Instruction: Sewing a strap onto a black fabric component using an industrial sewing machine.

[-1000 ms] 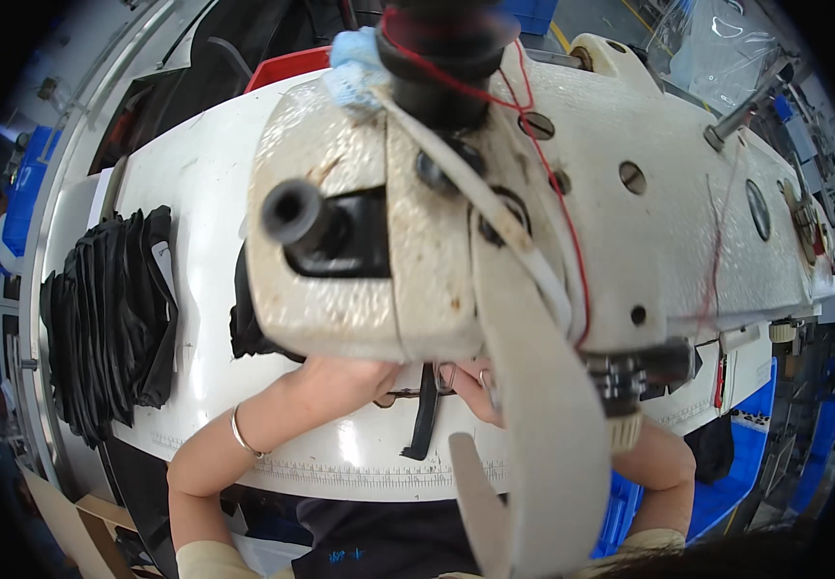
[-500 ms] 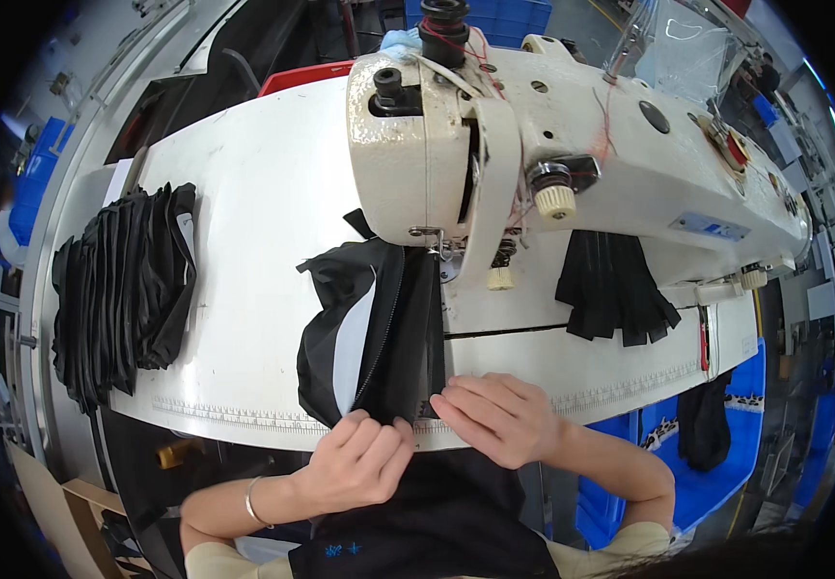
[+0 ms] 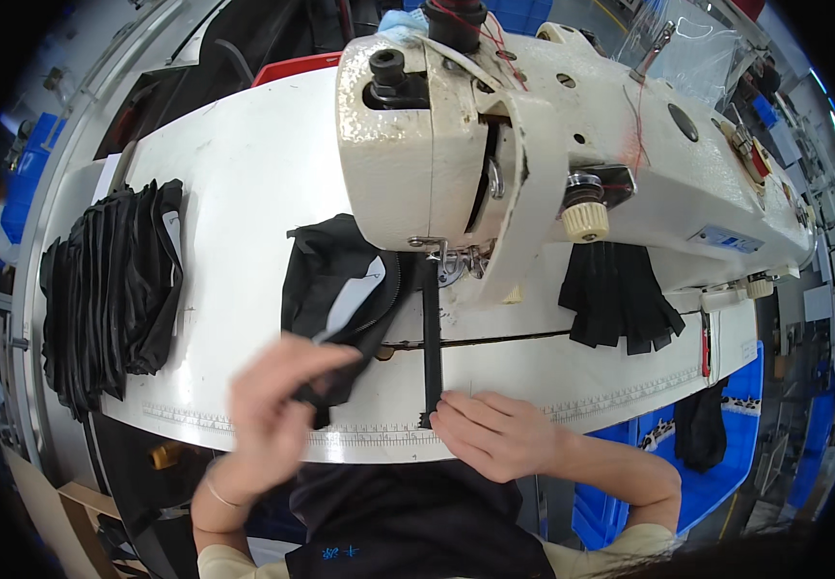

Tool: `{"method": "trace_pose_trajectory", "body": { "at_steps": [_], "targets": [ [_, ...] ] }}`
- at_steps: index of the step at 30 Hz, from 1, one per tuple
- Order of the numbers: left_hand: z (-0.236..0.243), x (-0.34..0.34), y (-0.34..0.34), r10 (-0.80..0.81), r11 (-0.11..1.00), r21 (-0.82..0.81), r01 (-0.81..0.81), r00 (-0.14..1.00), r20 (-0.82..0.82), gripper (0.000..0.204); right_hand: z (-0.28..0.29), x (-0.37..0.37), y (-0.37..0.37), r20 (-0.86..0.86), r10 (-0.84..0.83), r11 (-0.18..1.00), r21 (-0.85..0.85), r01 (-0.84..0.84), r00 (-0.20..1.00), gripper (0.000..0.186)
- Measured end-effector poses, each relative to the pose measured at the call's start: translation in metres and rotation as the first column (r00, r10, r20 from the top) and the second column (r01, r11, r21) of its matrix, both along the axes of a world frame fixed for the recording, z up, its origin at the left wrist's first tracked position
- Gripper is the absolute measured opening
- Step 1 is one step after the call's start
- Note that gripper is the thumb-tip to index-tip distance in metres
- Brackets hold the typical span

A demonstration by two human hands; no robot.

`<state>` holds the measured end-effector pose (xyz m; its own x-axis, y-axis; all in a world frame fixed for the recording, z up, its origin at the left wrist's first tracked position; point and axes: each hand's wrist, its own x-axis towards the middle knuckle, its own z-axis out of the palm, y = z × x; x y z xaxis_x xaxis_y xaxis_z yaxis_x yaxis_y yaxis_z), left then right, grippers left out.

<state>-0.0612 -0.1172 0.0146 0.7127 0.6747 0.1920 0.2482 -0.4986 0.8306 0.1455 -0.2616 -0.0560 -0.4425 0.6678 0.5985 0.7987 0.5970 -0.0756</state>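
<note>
A black fabric piece (image 3: pixel 326 261) with a zipper and a white label (image 3: pixel 352 301) lies bunched at the left of the sewing machine's needle area. Over its lower end is my left hand (image 3: pixel 273 410), smeared by motion, so whether its fingers grip the cloth cannot be made out. A narrow black strip (image 3: pixel 432 338) runs straight from beneath the presser foot (image 3: pixel 451 265) toward me. At the strip's near end, my right hand (image 3: pixel 494 434) is closed, its fingertips pinching the strip against the table's ruler edge. The white sewing machine (image 3: pixel 417 145) stands over the work.
A stack of folded black fabric pieces (image 3: pixel 113 289) lies on the table's left side. Several black strips (image 3: pixel 620 299) rest under the machine arm on the right. Blue bins (image 3: pixel 740 454) stand below the right edge, with black cloth hung over one. A red tray (image 3: pixel 297 68) sits behind.
My left hand has moved left, away from my right, and the zippered cloth has shifted left and bunched. The strip now lies apart from it. My right hand stays nearly in place.
</note>
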Motion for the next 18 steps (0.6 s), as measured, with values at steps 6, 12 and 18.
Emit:
{"method": "trace_pose_trajectory", "body": {
  "at_steps": [6,12,18],
  "targets": [
    [0.009,0.007,-0.001,-0.317,0.750,0.525,0.403,0.915,-0.249,0.031,0.004,-0.003,-0.006,0.068,-0.025,0.987,-0.159,0.035,0.997,0.026],
    [-0.053,0.017,-0.041,-0.293,0.451,0.772,0.447,0.892,-0.345,0.024,0.000,-0.002,-0.009,0.007,-0.057,0.980,-0.193,0.057,0.998,0.028],
    [-0.058,0.020,-0.041,-0.307,0.513,0.756,0.407,0.909,-0.281,0.027,-0.002,-0.001,-0.011,0.036,-0.051,0.976,-0.209,0.057,0.998,0.025]
  ]
}}
